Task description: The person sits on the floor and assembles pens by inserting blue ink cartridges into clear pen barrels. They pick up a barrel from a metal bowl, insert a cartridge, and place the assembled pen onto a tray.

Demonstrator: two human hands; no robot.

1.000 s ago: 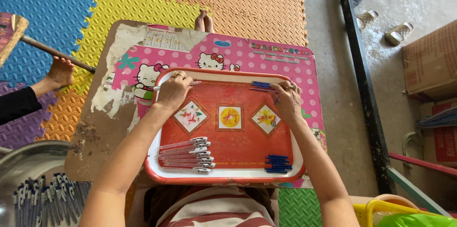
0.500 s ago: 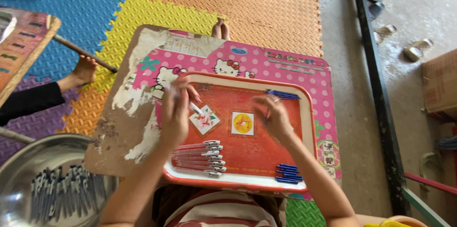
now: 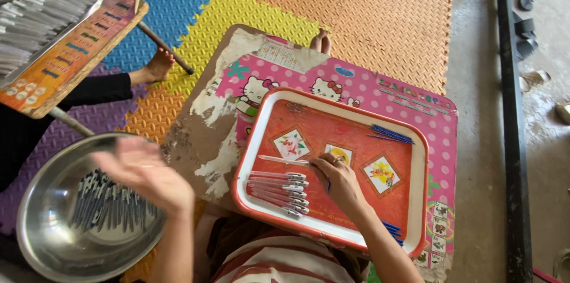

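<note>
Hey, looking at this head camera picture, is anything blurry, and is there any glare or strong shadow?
Head view: the left hand is smeared by motion blur above the metal bowl; the right hand on the red tray is sharp; light is soft and even, shadows faint, a mild sheen on the bowl's rim.

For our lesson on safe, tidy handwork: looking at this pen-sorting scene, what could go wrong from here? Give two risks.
1. The left hand hangs blurred over the steel bowl of pens, away from the tray; with only the right hand on the loose pen, it could roll or slip from the grip.

2. The red tray sits on a small, worn pink table; a knock might scatter the stacked pens and blue refills.
</note>
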